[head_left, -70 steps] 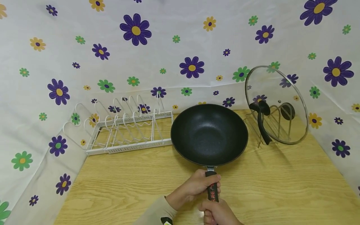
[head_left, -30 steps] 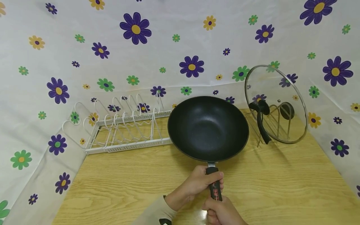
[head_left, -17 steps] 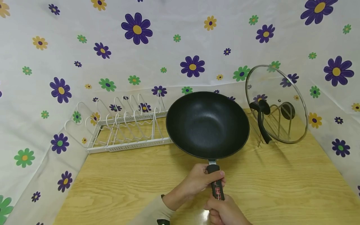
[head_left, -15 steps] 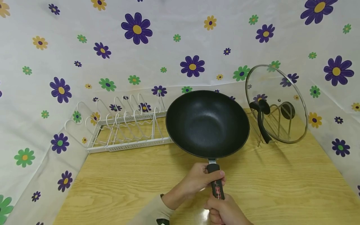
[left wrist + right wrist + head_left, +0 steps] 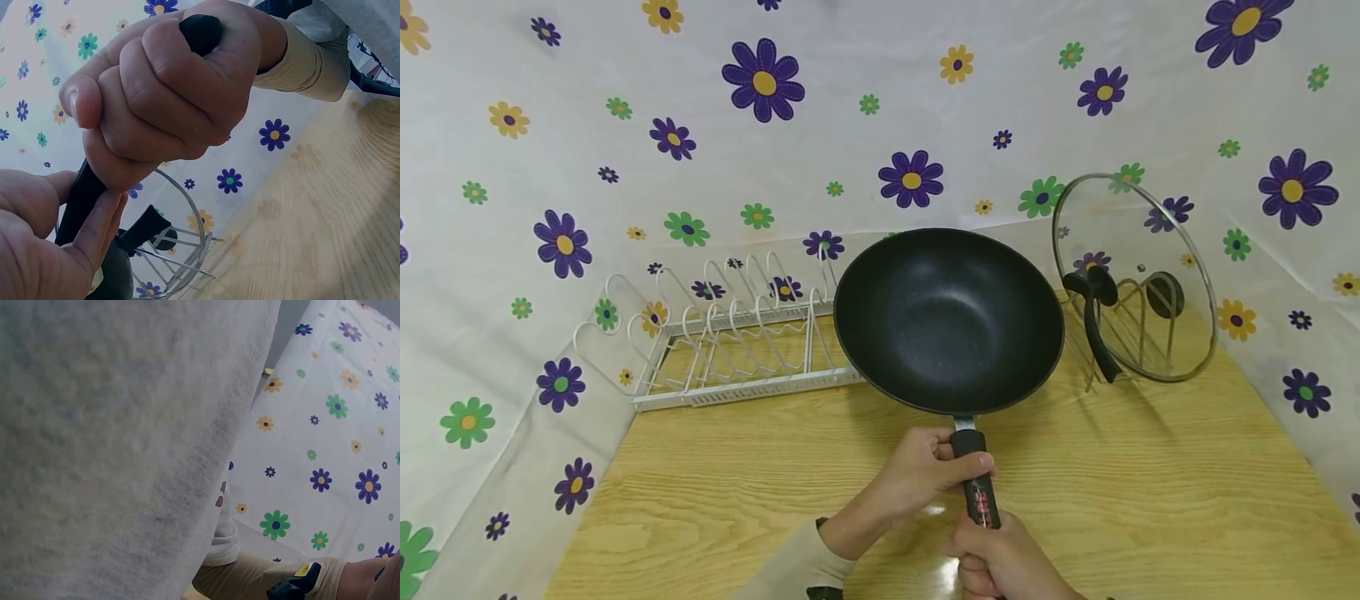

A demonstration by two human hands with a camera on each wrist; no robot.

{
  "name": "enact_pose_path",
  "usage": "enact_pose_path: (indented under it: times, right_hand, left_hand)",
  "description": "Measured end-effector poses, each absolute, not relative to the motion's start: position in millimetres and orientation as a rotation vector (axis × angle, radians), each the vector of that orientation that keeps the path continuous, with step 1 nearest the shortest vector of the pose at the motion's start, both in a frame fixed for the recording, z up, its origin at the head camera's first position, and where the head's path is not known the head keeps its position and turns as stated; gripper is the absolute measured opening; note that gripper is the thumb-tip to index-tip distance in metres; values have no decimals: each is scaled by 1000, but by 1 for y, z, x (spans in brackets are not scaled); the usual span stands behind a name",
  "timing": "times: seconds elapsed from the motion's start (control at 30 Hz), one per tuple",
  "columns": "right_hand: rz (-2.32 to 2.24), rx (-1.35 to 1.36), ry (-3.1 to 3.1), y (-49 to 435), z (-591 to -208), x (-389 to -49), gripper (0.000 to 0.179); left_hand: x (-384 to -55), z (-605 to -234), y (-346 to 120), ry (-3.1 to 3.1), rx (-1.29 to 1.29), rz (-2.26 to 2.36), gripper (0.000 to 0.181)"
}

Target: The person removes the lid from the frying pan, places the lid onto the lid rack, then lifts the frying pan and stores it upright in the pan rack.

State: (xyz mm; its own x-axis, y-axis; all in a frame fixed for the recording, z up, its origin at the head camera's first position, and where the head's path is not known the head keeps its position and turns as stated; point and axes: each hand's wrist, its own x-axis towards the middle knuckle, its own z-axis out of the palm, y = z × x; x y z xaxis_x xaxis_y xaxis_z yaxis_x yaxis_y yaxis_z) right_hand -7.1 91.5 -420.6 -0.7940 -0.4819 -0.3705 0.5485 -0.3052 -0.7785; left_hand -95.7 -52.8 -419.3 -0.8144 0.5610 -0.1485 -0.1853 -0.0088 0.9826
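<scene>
While left hand (image 5: 919, 473) and right hand (image 5: 1000, 557) grip handle (image 5: 968, 443), wok (image 5: 951, 329) has risen.

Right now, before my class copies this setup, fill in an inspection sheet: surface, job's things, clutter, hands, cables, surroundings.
Surface: wood-grain table, no spills seen.
Job's things: black wok, its handle toward the front.
Clutter: white rack at left; glass lid leaning at a wire stand at right.
Hands: left hand grips the handle near the wok; right hand grips its end.
Cables: dark strands, upper right of the left wrist view, too small to identify.
Surroundings: flower-print sheeting behind and on both sides.
</scene>
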Motion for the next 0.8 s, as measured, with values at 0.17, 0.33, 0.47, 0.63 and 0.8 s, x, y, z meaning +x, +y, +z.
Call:
enact_pose_path:
  times: [0.17,0.33,0.47,0.63,0.8]
  right_hand:
    - [-2125,83,1304,91,-416,-8,33]
    - [-2125,76,1283,91,-408,-11,31]
    - [-2117,67,1284,89,-401,-13,31]
    - [-2124,35,1284,86,-393,-15,32]
    - [-2140,4,1267,82,-385,-18,34]
  left_hand:
    - [-96,-411,-53,1803,398,1867,20]
    - [-99,-403,-54,1868,437,1842,21]
    - [-101,-396,-57,1905,459,1837,21]
    - [-102,-388,-62,1939,467,1831,20]
    - [-103,-380,-68,1966,451,1831,25]
